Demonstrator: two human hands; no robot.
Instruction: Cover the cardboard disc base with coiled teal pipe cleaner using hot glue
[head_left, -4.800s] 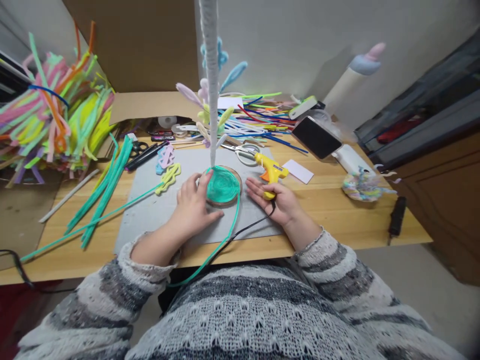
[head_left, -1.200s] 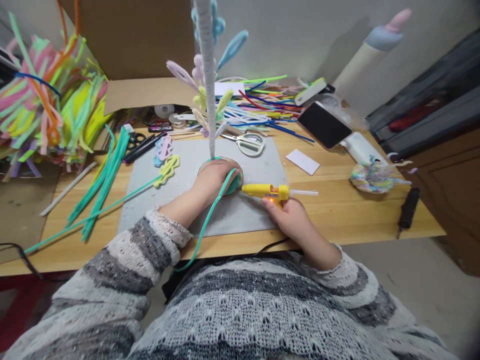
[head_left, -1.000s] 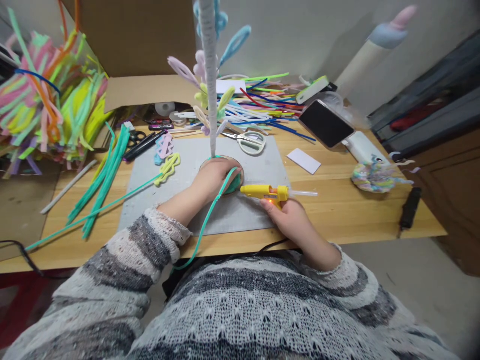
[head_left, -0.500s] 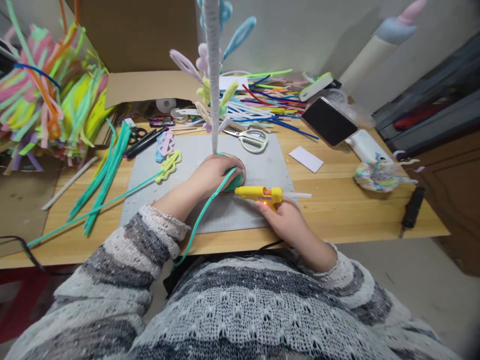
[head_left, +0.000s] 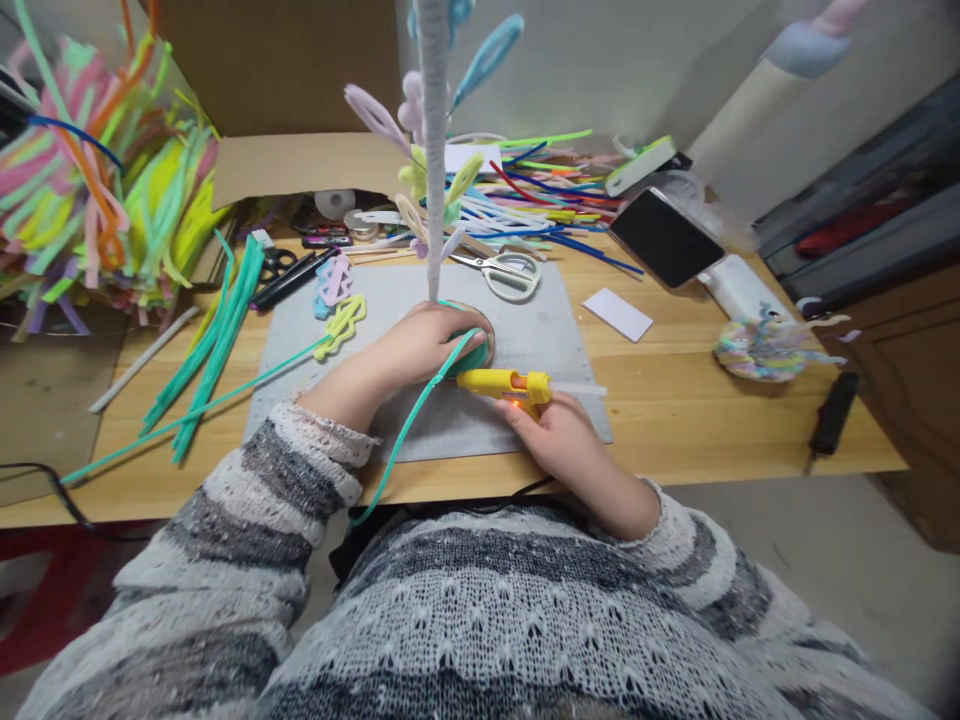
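Note:
My left hand (head_left: pixel 439 340) is closed over a round base (head_left: pixel 474 352) partly covered in green, with a green pipe cleaner (head_left: pixel 405 435) pinched at its fingers and trailing toward the table's front edge. Out of the base rises a white wrapped stem (head_left: pixel 435 170) bearing pastel loops and blossoms. In my right hand (head_left: pixel 551 425) is a yellow hot glue gun (head_left: pixel 499 384), its red light lit and a clear glue stick out of its back. The nozzle points left, close to the base beneath my left hand; whether it touches is hidden.
A grey mat (head_left: pixel 525 430) lies under the work, with scissors (head_left: pixel 511 275) behind. Green pipe cleaners (head_left: pixel 225 350) and zigzag pieces (head_left: pixel 341 328) are at left. A phone (head_left: pixel 666 238), a white card (head_left: pixel 617 314) and a black-handled tool (head_left: pixel 832 415) are at right.
The glue gun and my right hand have shifted slightly left, its nozzle now nearer the base. My left hand stays on the base; the whole view has moved a little.

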